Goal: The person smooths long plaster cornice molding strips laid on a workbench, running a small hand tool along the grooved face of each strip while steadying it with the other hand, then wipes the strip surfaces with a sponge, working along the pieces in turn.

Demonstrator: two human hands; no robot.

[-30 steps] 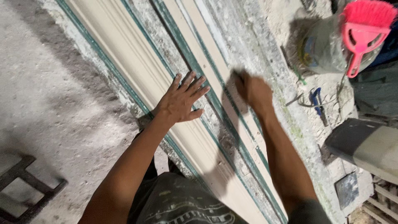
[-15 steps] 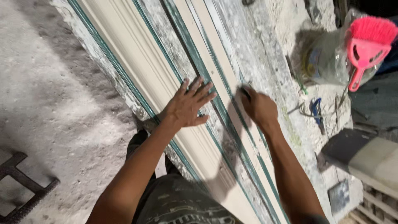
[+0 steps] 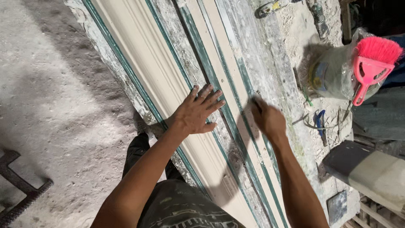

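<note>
My right hand has slid down the cream moulding, fist curled round something (too blurred to identify); my left hand lies flat on it, fingers spread.

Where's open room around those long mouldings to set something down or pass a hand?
The grey dusty floor left of the cream moulding is bare down to the dark metal frame. Right of the mouldings it is crowded: the pink brush, plastic bag and block. The left hand and right hand occupy the middle.
</note>
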